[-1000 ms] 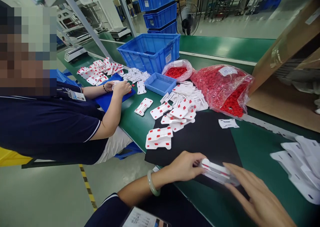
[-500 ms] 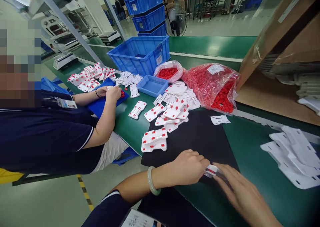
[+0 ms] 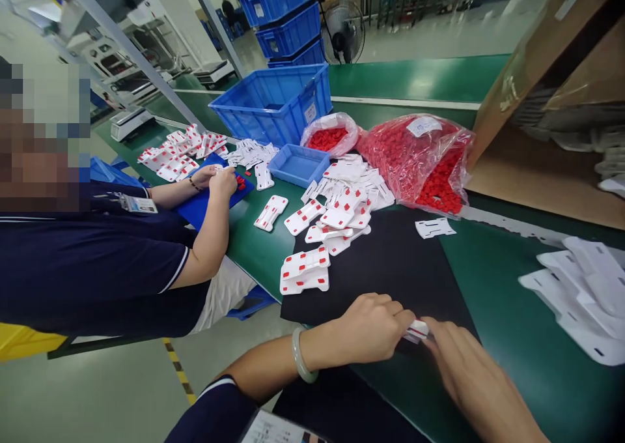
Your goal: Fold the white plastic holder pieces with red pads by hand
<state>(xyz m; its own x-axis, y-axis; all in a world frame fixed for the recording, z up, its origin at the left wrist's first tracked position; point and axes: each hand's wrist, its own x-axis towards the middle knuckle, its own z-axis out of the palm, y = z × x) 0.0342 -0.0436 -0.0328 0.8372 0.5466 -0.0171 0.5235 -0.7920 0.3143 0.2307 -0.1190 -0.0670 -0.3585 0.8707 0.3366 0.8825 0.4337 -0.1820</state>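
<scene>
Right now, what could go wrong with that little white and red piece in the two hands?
The left hand and right hand pinch the small white part close to the table edge, so it might slip and fall to the floor. The stack of finished parts also sits near that edge, so an elbow could perhaps knock it off.

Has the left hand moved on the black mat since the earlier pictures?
Yes. The left hand has closed toward the right hand, judged against the black mat, so the white part between them is now mostly covered.

Both hands, left (image 3: 374, 326) and right (image 3: 469, 371), pinch a white plastic piece (image 3: 418, 330) over the black mat (image 3: 390, 260).
</scene>
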